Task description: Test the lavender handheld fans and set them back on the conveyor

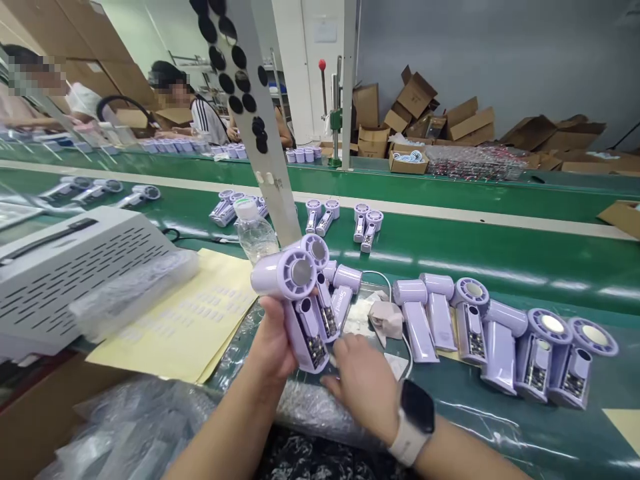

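My left hand (274, 343) is wrapped around the handle of a lavender handheld fan (300, 283), tilted up, its handle uncovered so the circuit board and battery show. Just behind it is a second uncovered fan (318, 252); whether my left hand also grips that one I cannot tell. Low beside their handles is my right hand (367, 380), thumb and fingers apart, with nothing visible between them. Its fingertips are close to the bottom end of another lavender fan (346, 283) with lettering on its handle. A smartwatch (417, 407) is on the right wrist.
Several lavender fans (440, 310) lie in a row at right. Crumpled paper (387, 320) and a white cable are nearer the middle. A plastic bottle (255, 230), yellow sheets (200, 313) and a slotted white machine (85, 267) stand left. A post (260, 133) rises ahead; co-workers sit beyond.
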A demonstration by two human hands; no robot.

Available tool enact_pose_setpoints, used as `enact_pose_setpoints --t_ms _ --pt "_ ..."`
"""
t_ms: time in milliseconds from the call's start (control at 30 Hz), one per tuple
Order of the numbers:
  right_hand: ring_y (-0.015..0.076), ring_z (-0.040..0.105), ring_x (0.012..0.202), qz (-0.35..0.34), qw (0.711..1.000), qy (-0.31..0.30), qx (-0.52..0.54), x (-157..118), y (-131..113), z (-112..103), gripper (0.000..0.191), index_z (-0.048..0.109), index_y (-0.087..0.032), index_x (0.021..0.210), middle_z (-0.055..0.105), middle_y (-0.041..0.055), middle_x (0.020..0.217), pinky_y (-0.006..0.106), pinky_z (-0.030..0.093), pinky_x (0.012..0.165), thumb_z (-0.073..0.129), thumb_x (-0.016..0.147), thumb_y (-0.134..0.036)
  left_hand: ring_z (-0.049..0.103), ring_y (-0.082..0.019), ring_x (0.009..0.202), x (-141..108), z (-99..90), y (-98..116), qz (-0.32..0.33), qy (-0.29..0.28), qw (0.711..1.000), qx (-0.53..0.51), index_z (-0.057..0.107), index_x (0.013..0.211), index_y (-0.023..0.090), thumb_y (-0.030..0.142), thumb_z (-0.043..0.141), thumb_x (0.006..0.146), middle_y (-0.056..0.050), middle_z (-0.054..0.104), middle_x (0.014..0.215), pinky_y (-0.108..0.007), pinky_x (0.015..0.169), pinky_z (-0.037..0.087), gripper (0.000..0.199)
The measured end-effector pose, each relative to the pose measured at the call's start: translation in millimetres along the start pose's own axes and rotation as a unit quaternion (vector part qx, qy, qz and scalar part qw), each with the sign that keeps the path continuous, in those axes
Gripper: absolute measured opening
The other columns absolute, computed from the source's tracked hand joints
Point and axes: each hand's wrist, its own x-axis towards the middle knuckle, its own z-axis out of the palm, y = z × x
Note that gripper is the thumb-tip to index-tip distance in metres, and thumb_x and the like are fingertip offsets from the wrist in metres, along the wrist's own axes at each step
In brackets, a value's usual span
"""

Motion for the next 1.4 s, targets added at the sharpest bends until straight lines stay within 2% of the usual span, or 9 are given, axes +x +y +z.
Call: enact_pose_setpoints --t_ms 100,200,400,633,833,967,1033,1167,1400 --pt "0.0243 0.068 0.08 -0.041 0.996 -0.078 0.029 -9.3 -0.8 12.5 0.013 0.059 -0.02 0.084 0.072 0.0074 0.083 0.033 0.051 0.072 0.066 0.084 -0.01 0.066 -0.037 0.124 1.8 4.8 4.1 -0.019 0.008 1.0 -0.01 0.079 0.085 0.02 0.079 0.077 0.06 -0.009 0.08 0.098 -0.047 0.104 0.057 0.064" --pt "0.0155 0.062 0.057 -0.016 0.973 -0.135 0.186 -23.2 4.3 -5.7 0.005 0.059 -0.022 0.091 0.064 -0.0036 0.063 0.024 0.048 0.057 0.056 0.094 -0.021 0.07 -0.035 0.116 3.0 14.8 1.3 -0.046 -0.015 0.998 -0.044 0.076 0.083 0.02 0.083 0.074 0.059 -0.01 0.079 0.107 -0.047 0.099 0.059 0.067" --pt "0.0117 0.049 0.051 0.01 0.937 -0.036 0.347 -40.2 13.6 -17.4 0.038 0.052 -0.021 0.068 0.052 -0.0034 0.053 0.023 0.038 0.053 0.055 0.098 -0.045 0.073 -0.029 0.1 3.9 46.5 -20.6 -0.054 -0.05 0.994 -0.085 0.067 0.065 0.018 0.086 0.074 0.053 -0.009 0.075 0.11 -0.041 0.089 0.061 0.069" --pt "0.0095 0.024 0.046 0.087 0.867 -0.028 0.49 -48.1 21.0 8.7 0.05 0.052 -0.022 0.083 0.03 -0.0108 0.051 0.023 0.019 0.044 0.051 0.094 -0.071 0.073 -0.03 0.098 -1.9 50.8 -35.5 -0.001 -0.037 0.999 -0.035 0.069 0.066 0.017 0.088 0.068 0.058 -0.009 0.076 0.099 -0.041 0.087 0.06 0.071" --pt "0.0173 0.054 0.071 -0.057 0.95 -0.006 0.307 -46.7 17.4 -14.9 0.037 0.057 -0.021 0.08 0.061 0.0031 0.078 0.028 0.044 0.069 0.045 0.104 -0.048 0.073 -0.025 0.082 -5.3 51.0 -32.9 -0.018 -0.017 0.998 -0.065 0.068 0.063 0.017 0.087 0.071 0.054 -0.009 0.077 0.094 -0.037 0.078 0.062 0.071" --pt "0.0222 0.061 0.096 -0.144 0.955 0.052 0.254 -50.7 18.7 -17.9 0.029 0.06 -0.023 0.09 0.065 0.0085 0.109 0.031 0.048 0.086 0.042 0.105 -0.04 0.072 -0.023 0.079 -6.2 52.8 -28.0 -0.059 0.014 0.99 -0.131 0.065 0.064 0.018 0.085 0.072 0.058 -0.008 0.077 0.097 -0.038 0.077 0.062 0.068" --pt "0.0226 0.062 0.099 -0.121 0.955 0.058 0.264 -50.8 21.1 -14.3 0.031 0.06 -0.022 0.088 0.066 0.0089 0.109 0.03 0.048 0.085 0.042 0.105 -0.041 0.073 -0.024 0.083 -6.7 52.0 -24.6 -0.055 0.015 0.99 -0.127 0.065 0.064 0.018 0.084 0.074 0.056 -0.008 0.077 0.102 -0.04 0.079 0.062 0.068" --pt "0.0152 0.052 0.059 -0.009 0.946 0.034 0.322 -47.7 23.6 -7.0 0.046 0.053 -0.022 0.071 0.055 -0.0011 0.06 0.027 0.038 0.061 0.047 0.103 -0.054 0.073 -0.027 0.091 -10.7 48.6 -19.8 -0.043 -0.024 0.995 -0.086 0.064 0.061 0.017 0.086 0.071 0.056 -0.009 0.076 0.108 -0.04 0.083 0.062 0.07" --pt "0.0102 0.035 0.042 0.077 0.867 -0.022 0.491 -46.5 27.0 14.0 0.051 0.048 -0.023 0.075 0.039 -0.0092 0.046 0.023 0.028 0.045 0.049 0.097 -0.068 0.073 -0.029 0.089 -19.9 38.1 -32.5 0.013 -0.038 0.999 -0.034 0.07 0.06 0.019 0.09 0.069 0.052 -0.01 0.077 0.108 -0.037 0.079 0.063 0.072"
